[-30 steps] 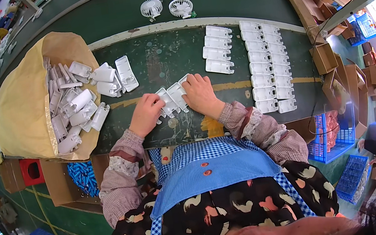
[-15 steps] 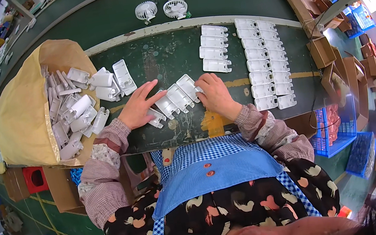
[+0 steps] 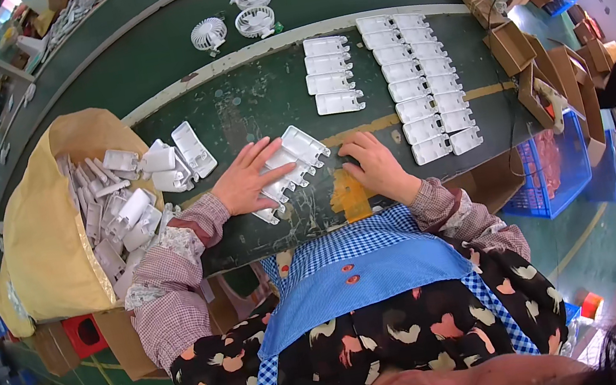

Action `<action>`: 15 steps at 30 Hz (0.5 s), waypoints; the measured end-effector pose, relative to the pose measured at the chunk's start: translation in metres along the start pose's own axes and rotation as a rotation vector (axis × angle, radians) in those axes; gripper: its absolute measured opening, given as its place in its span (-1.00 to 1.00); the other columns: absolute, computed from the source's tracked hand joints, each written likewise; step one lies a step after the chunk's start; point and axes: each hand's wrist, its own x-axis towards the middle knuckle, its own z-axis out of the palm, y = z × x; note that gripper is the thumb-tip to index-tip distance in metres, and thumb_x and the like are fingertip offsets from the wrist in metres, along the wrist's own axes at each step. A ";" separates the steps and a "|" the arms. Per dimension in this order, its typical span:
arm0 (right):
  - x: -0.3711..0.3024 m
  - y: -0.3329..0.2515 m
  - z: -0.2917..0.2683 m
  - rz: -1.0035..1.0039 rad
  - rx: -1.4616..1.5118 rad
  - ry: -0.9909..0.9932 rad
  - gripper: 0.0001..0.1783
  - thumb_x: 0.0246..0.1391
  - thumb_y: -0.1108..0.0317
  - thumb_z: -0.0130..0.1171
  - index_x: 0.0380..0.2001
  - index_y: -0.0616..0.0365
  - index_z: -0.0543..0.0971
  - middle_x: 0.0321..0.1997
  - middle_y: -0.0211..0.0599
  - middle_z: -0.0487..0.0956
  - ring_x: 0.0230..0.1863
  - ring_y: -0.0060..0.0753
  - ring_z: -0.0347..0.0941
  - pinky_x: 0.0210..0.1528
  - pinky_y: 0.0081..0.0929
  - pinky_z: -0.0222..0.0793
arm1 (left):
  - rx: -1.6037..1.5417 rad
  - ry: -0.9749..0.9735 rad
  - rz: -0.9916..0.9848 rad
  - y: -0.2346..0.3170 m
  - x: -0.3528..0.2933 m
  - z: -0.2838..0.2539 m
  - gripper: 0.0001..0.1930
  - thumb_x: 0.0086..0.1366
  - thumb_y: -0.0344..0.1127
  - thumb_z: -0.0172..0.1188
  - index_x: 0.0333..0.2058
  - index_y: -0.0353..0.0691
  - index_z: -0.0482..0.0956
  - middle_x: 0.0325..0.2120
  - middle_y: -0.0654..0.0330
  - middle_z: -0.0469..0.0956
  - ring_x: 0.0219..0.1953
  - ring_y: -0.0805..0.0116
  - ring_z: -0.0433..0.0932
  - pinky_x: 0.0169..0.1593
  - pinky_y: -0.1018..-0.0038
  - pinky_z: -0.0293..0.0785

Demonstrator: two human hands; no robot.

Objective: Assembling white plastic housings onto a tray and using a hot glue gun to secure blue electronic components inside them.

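My left hand (image 3: 248, 181) lies with its fingers spread over a short slanting row of white plastic shells (image 3: 304, 145), partly covering them. These are shallow rectangular casings with small notched tabs at one end. Just right of the row, my right hand (image 3: 380, 168) rests at the table with loosely bent fingers, apart from the shells and with nothing visible in it. Farther off stand a short column of shells (image 3: 331, 82) and a longer double column (image 3: 414, 88) at the right. More loose shells (image 3: 194, 148) lie left of my left hand.
A large yellowish paper sack (image 3: 47, 226), filled with white shells, lies open at the table's left. Three small white fans (image 3: 254, 21) sit beyond the table's pale far rail. Cardboard boxes (image 3: 512, 47) line the right edge, with a blue crate (image 3: 554, 169) below.
My right hand has come off the rightmost shell and moved a little right. My left hand has slid right over the row, covering more shells. The whole view has turned slightly.
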 end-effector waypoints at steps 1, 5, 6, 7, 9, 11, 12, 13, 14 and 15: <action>-0.003 0.000 -0.001 0.024 0.015 -0.019 -0.74 -0.18 0.47 0.17 -0.31 0.19 0.46 -0.21 -0.18 0.41 -0.12 -0.09 0.33 -0.07 -0.31 0.30 | 0.002 -0.010 0.020 0.001 0.004 0.000 -0.11 -0.17 -0.01 0.37 0.20 0.26 0.16 0.28 0.08 -0.13 0.30 0.03 -0.12 0.31 0.16 -0.14; -0.011 0.003 -0.003 0.029 0.021 0.005 -0.76 -0.19 0.45 0.17 -0.34 0.19 0.47 -0.24 -0.20 0.40 -0.15 -0.12 0.33 -0.08 -0.33 0.30 | 0.026 -0.076 0.073 0.003 0.021 -0.003 -0.13 -0.16 0.02 0.36 0.20 0.26 0.17 0.29 0.09 -0.14 0.31 0.03 -0.15 0.31 0.14 -0.16; -0.012 0.005 -0.004 0.036 0.016 0.014 -0.76 -0.19 0.45 0.17 -0.34 0.19 0.47 -0.24 -0.20 0.40 -0.15 -0.12 0.33 -0.08 -0.33 0.30 | 0.029 -0.075 0.096 0.002 0.025 -0.001 -0.13 -0.16 0.03 0.36 0.19 0.24 0.18 0.29 0.10 -0.14 0.31 0.03 -0.15 0.30 0.13 -0.16; -0.014 0.006 -0.004 0.040 0.026 0.019 -0.76 -0.19 0.46 0.17 -0.35 0.19 0.47 -0.24 -0.21 0.40 -0.16 -0.12 0.33 -0.09 -0.33 0.30 | 0.031 -0.077 0.108 0.001 0.028 0.000 -0.13 -0.16 0.03 0.36 0.19 0.24 0.18 0.29 0.10 -0.14 0.31 0.03 -0.15 0.30 0.13 -0.16; -0.017 0.006 -0.007 0.052 0.030 0.032 -0.76 -0.19 0.46 0.17 -0.35 0.19 0.46 -0.25 -0.21 0.40 -0.16 -0.13 0.33 -0.10 -0.34 0.30 | 0.002 -0.059 0.092 0.001 0.033 0.003 -0.13 -0.16 0.04 0.36 0.19 0.20 0.18 0.29 0.11 -0.12 0.32 0.03 -0.16 0.30 0.13 -0.15; -0.019 0.007 -0.011 0.057 0.041 0.033 -0.76 -0.19 0.46 0.17 -0.35 0.19 0.46 -0.25 -0.21 0.40 -0.16 -0.14 0.33 -0.11 -0.34 0.31 | 0.001 -0.022 0.089 0.003 0.037 0.008 -0.13 -0.17 0.04 0.36 0.18 0.19 0.19 0.28 0.10 -0.10 0.31 0.03 -0.13 0.29 0.13 -0.12; -0.021 0.008 -0.013 0.065 0.036 0.040 -0.76 -0.19 0.46 0.17 -0.35 0.19 0.46 -0.25 -0.21 0.40 -0.16 -0.14 0.33 -0.11 -0.34 0.31 | -0.003 0.018 0.074 0.005 0.039 0.011 -0.13 -0.18 0.03 0.37 0.18 0.17 0.20 0.27 0.10 -0.07 0.29 0.02 -0.10 0.28 0.13 -0.08; -0.022 0.010 -0.014 0.077 0.040 0.040 -0.77 -0.19 0.46 0.17 -0.35 0.19 0.46 -0.25 -0.21 0.40 -0.16 -0.14 0.33 -0.11 -0.34 0.31 | -0.003 0.015 0.085 0.008 0.042 0.013 -0.13 -0.18 0.03 0.37 0.18 0.17 0.20 0.27 0.10 -0.07 0.29 0.02 -0.10 0.28 0.13 -0.08; -0.024 0.012 -0.016 0.090 0.044 0.039 -0.77 -0.19 0.46 0.17 -0.35 0.19 0.46 -0.26 -0.21 0.40 -0.16 -0.14 0.33 -0.11 -0.34 0.31 | -0.024 0.066 0.052 0.012 0.045 0.016 -0.13 -0.19 0.01 0.37 0.17 0.15 0.22 0.26 0.10 -0.04 0.28 0.00 -0.07 0.27 0.13 -0.05; -0.027 0.014 -0.018 0.097 0.041 0.044 -0.77 -0.19 0.46 0.17 -0.35 0.19 0.46 -0.26 -0.21 0.40 -0.16 -0.14 0.33 -0.11 -0.34 0.31 | -0.045 0.117 0.018 0.016 0.048 0.018 -0.14 -0.20 0.00 0.38 0.16 0.14 0.24 0.25 0.09 -0.01 0.26 -0.02 -0.03 0.25 0.12 -0.01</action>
